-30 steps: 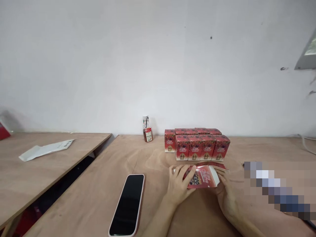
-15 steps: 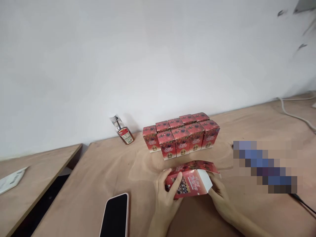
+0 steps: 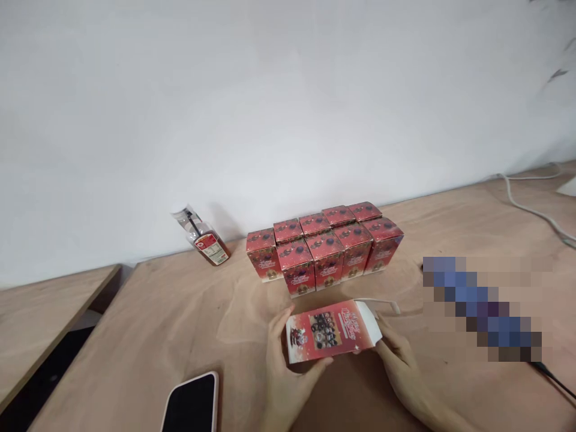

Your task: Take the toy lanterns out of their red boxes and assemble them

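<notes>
Fingers of the left hand (image 3: pixel 288 378) wrap the left end of the red carton (image 3: pixel 324 333), tips up at its far edge, thumb along the near one, so the card is gripped between them! Over at the other end, the right hand (image 3: pixel 398 360) is tight against the white flap (image 3: pixel 369 324), but its fingers are partly hidden there; pinching or merely pressing, I can't tell.

And the carton lies tilted, just in front of the grouped red boxes (image 3: pixel 328 261) on the counter (image 3: pixel 135 336). What could spoil it? Squeeze too hard on the left and those thin walls may bow, pulling the end out of square. Push the flap at a slant and its fold could crease or tear. One careless shove forward, too, and that front row might get knocked crooked!
</notes>
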`<state>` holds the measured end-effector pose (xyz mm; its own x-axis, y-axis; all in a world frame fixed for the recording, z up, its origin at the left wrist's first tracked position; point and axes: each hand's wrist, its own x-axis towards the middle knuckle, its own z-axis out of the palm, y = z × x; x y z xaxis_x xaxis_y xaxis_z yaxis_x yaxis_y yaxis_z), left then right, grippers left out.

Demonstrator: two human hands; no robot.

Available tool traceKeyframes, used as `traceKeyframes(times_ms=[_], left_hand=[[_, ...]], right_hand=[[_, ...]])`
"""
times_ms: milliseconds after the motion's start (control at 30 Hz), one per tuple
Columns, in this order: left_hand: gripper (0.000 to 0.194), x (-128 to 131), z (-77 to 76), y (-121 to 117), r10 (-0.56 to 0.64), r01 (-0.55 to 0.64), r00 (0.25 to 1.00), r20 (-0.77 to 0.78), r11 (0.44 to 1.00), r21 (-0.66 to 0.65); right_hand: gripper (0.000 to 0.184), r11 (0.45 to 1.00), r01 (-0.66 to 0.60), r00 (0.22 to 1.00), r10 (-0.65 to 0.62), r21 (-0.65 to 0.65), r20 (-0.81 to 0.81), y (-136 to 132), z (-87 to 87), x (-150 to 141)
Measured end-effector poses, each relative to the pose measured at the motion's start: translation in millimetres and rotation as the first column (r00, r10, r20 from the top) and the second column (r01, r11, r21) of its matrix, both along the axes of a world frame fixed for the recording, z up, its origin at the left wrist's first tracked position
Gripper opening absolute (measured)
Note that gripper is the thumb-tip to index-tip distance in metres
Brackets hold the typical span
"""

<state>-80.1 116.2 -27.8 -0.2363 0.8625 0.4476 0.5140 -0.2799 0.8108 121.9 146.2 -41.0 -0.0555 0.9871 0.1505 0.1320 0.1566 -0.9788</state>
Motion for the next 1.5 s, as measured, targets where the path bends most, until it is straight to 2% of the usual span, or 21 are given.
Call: traceKeyframes(times_ms=[100, 200, 333, 533, 633, 667, 800, 867, 967, 1033, 1067, 1167, 1233, 1300, 1333, 1400, 1467, 1500], left_hand=[[0.078, -4, -2.7, 3, -0.041, 0.043, 0.998, 0.055, 0.998, -0.036], [0.079, -5, 0.1, 7, -0.042, 0.047, 0.994, 0.100, 0.998, -0.046], [0.069, -3, 8.5, 12, -0.095, 0.098, 0.994, 0.053, 0.993, -0.059], [0.080, 0, 13.2, 15, -0.171, 0.215, 0.958, 0.230, 0.960, -0.180], [0.077, 0, 14.6, 18, -0.188, 0.236, 0.954, 0.231, 0.950, -0.202], [0.074, 0, 15.3, 19, -0.183, 0.233, 0.955, 0.233, 0.949, -0.211], [0.061, 1, 18.9, 21, -0.126, 0.190, 0.947, 0.295, 0.961, -0.199], [0.059, 2, 20.4, 21, -0.112, 0.182, 0.938, 0.328, 0.964, -0.192], [0.059, 1, 18.5, 23, -0.091, 0.173, 0.911, 0.401, 0.970, -0.173], [0.059, -1, 14.4, 25, -0.082, 0.169, 0.866, 0.494, 0.976, -0.135], [0.057, -2, 12.2, 26, -0.079, 0.163, 0.839, 0.538, 0.981, -0.110], [0.056, -2, 8.7, 30, -0.077, 0.134, 0.784, 0.616, 0.990, -0.046], [0.060, 0, 10.8, 31, -0.109, 0.132, 0.745, 0.658, 0.991, 0.014], [0.061, 4, 15.2, 30, -0.168, 0.141, 0.673, 0.720, 0.985, 0.098], [0.058, 5, 17.6, 29, -0.195, 0.146, 0.615, 0.764, 0.980, 0.134], [0.047, 6, 21.1, 25, -0.212, 0.150, 0.440, 0.872, 0.975, 0.162], [0.032, 7, 21.8, 20, -0.174, 0.160, 0.278, 0.945, 0.978, 0.133], [0.025, 6, 21.1, 17, -0.148, 0.167, 0.223, 0.963, 0.980, 0.112]], right_hand=[[0.021, 0.999, -0.031, 0.998, 0.030, -0.027, -0.053, 3, 1.9, -1], [0.016, 0.999, 0.023, 0.997, -0.026, -0.037, -0.078, 8, 7.3, -4], [0.012, 0.998, 0.064, 0.986, -0.062, 0.002, -0.154, 13, 12.3, -7], [0.011, 1.000, 0.008, 0.958, -0.012, -0.014, -0.287, 22, 7.0, -10], [0.005, 0.999, 0.033, 0.888, -0.046, -0.037, -0.457, 27, 5.6, -12], [0.010, 0.997, 0.056, 0.848, -0.072, -0.046, -0.526, 29, 5.7, -13], [0.023, 0.988, 0.144, 0.775, -0.144, -0.049, -0.616, 38, 11.8, -7], [0.027, 0.975, 0.213, 0.729, -0.196, -0.054, -0.656, 45, 21.0, 2], [0.029, 0.939, 0.340, 0.648, -0.267, -0.043, -0.713, 58, 44.3, 21], [0.026, 0.906, 0.424, 0.616, -0.287, 0.001, -0.734, 64, 62.5, 32], [0.023, 0.871, 0.489, 0.616, -0.301, 0.054, -0.728, 65, 70.5, 37], [0.021, 0.753, 0.614, 0.679, -0.351, 0.237, -0.645, 58, 82.4, 42], [0.022, 0.733, 0.610, 0.744, -0.399, 0.300, -0.536, 48, 77.1, 39], [0.023, 0.770, 0.557, 0.816, -0.438, 0.312, -0.376, 37, 63.4, 33], [0.024, 0.788, 0.529, 0.844, -0.448, 0.316, -0.295, 32, 55.0, 30], [0.024, 0.811, 0.472, 0.881, -0.438, 0.346, -0.178, 27, 39.5, 25], [0.025, 0.801, 0.438, 0.895, -0.428, 0.407, -0.122, 25, 29.3, 23], [0.025, 0.791, 0.423, 0.900, -0.423, 0.443, -0.104, 25, 26.4, 22]])
